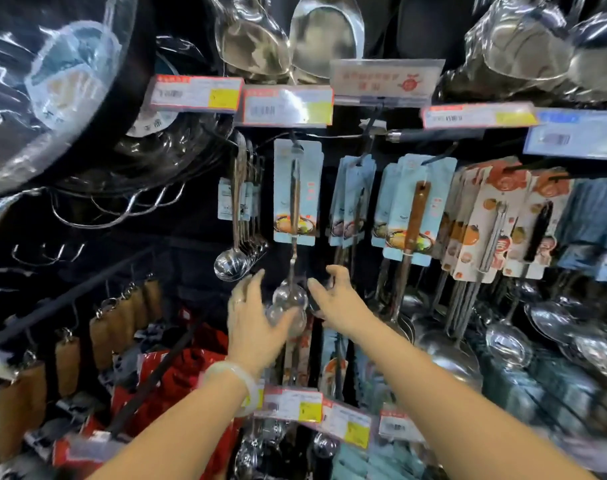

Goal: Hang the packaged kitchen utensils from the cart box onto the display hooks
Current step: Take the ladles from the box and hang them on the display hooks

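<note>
Between packed hooks, left hand [257, 320], right hand [336, 299] flanking carded ladle [295, 216], neighbouring ladles [239, 251] crowding.

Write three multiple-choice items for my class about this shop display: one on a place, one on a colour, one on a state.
1. Where does the pale blue backing card with the steel ladle hang?
A. on a display hook
B. in a cart box
C. on the floor

2. What colour is the bangle on the left wrist?
A. black
B. pale whitish
C. red

3. How is the right hand?
A. clenched round a card
B. fingers spread, holding nothing
C. out of view

Answers: 1 A, its top sits on a hook under the price tags. 2 B, it looks milky pale. 3 B, its fingers are apart beside the ladle bowl.
</note>
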`<state>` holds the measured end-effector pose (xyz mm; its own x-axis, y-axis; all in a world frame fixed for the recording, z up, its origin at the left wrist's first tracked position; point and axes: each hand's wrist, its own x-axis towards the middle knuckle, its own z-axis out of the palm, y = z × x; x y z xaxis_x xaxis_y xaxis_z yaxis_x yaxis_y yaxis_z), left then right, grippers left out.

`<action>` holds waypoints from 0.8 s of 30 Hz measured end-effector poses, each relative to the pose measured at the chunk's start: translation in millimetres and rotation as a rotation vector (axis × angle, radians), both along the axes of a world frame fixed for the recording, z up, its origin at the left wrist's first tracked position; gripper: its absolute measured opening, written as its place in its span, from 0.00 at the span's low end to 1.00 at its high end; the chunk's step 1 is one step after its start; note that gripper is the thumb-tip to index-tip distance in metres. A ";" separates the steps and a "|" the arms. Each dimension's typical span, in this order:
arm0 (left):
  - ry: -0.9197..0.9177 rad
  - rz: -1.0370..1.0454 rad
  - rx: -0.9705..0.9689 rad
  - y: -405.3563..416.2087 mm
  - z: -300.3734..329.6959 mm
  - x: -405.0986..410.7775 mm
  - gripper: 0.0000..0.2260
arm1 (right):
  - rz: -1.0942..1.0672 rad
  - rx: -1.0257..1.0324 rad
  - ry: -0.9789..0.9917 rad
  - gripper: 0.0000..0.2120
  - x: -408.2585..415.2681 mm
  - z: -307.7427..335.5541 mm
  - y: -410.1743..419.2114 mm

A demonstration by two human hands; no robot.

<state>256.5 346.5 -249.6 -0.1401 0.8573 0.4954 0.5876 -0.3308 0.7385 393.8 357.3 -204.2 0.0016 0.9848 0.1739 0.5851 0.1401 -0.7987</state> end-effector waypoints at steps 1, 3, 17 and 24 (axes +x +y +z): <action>0.037 -0.008 0.060 -3.1 3.3 10.3 0.36 | -0.001 0.012 -0.057 0.26 6.7 -2.8 -10.6; 0.139 -0.101 0.132 -7.9 5.9 38.8 0.33 | -0.049 0.039 -0.120 0.24 25.5 -9.4 -29.4; 0.630 -0.804 0.192 -113.0 -10.3 360.9 0.34 | -0.841 0.097 -0.404 0.16 338.9 -56.0 -196.0; 0.766 -1.090 0.107 -201.0 -26.6 553.7 0.32 | -1.068 -0.094 -0.477 0.20 509.7 -88.6 -299.0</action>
